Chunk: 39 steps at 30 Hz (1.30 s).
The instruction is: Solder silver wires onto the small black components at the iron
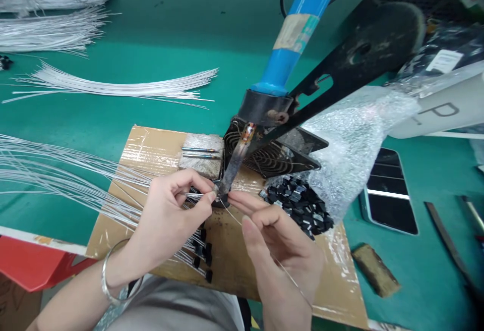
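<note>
My left hand (168, 220) pinches the end of a white wire (192, 196) between thumb and forefinger, right at the tip of a soldering iron (235, 162). Whatever small part is at that wire end is mostly hidden by my fingertips. My right hand (283, 250) is closed on a thin strand of solder wire (231, 214), which runs up to the iron's tip and trails down across the palm. The iron's blue handle (282, 63) is clamped in a black metal bracket (340, 63), pointing down. Under my left hand lie wires with black connectors (204, 250) on their ends.
A fan with a round guard (260, 152) stands behind the iron, by a wrapped block with metal tips (200, 154). Loose black connectors (302, 205) are heaped near bubble wrap (348, 134). A phone (389, 189) and brown block (376, 269) lie right; wire bundles (124, 86) lie left.
</note>
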Tool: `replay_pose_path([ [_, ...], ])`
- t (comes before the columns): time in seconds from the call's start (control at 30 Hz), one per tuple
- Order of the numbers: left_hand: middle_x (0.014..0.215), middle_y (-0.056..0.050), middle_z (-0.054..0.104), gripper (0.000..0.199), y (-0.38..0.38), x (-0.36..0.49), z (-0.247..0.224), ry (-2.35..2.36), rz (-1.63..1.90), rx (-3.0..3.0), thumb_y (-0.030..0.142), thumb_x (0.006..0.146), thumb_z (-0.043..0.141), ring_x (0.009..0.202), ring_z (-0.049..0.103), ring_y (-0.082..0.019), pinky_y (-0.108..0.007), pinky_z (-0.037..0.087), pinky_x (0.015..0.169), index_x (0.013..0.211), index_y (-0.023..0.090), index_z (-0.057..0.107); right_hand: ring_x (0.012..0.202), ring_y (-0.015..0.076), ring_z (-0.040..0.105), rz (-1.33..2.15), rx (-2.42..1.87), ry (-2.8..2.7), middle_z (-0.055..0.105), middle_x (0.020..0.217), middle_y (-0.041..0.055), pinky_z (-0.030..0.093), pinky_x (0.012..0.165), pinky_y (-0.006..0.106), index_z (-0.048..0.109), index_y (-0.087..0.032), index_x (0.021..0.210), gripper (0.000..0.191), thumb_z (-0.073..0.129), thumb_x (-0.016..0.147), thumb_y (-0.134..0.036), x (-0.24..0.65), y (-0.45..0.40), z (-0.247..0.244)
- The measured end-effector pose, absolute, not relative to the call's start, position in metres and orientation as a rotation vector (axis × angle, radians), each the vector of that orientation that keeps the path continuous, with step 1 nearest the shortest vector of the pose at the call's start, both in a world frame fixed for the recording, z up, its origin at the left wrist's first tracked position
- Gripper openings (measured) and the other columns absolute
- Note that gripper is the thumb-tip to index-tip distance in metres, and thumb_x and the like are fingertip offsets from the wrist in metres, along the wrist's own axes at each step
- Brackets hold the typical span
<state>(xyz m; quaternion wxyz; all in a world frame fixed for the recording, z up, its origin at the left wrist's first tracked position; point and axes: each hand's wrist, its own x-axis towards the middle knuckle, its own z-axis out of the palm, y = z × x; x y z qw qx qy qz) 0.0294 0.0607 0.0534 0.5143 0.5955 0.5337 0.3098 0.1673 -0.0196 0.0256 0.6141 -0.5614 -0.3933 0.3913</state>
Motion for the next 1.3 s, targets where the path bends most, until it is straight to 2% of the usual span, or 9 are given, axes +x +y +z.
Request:
replay_pose_path([
  [0.27, 0.084, -0.006, 0.074, 0.009, 0.0607, 0.0295, 0.0524, 1.281, 0.759, 1.454, 0.021, 0.079, 0.064, 0.074, 0.063, -0.016, -0.024, 0.04, 0.056, 0.074, 0.015, 0.069, 0.112, 0.0107, 0.071, 0.881, -1.313, -0.928, 0.076, 0.114, 0.0001, 0.054, 0.098, 0.016, 0.058, -0.02, 0.077, 0.021, 0.064, 0.097, -0.017, 0.166, -0.0185, 0.0266],
  [0.8, 0.083, -0.005, 0.074, 0.008, 0.0605, 0.0293, 0.0537, 1.298, 0.747, 1.472, 0.021, 0.078, 0.064, 0.07, 0.061, -0.015, -0.024, 0.036, 0.054, 0.074, 0.015, 0.069, 0.11, 0.013, 0.072, 0.852, -1.328, -0.936, 0.076, 0.114, 0.0014, 0.057, 0.094, 0.018, 0.058, -0.019, 0.077, 0.02, 0.065, 0.095, -0.016, 0.1652, -0.0187, 0.0237],
  [1.3, 0.084, -0.006, 0.074, 0.009, 0.0599, 0.0293, 0.0519, 1.295, 0.752, 1.447, 0.022, 0.078, 0.065, 0.074, 0.065, -0.017, -0.024, 0.042, 0.057, 0.073, 0.015, 0.068, 0.11, 0.0136, 0.072, 0.853, -1.325, -0.925, 0.076, 0.114, 0.0023, 0.057, 0.094, 0.019, 0.06, -0.019, 0.077, 0.019, 0.066, 0.095, -0.017, 0.1648, -0.0196, 0.0235],
])
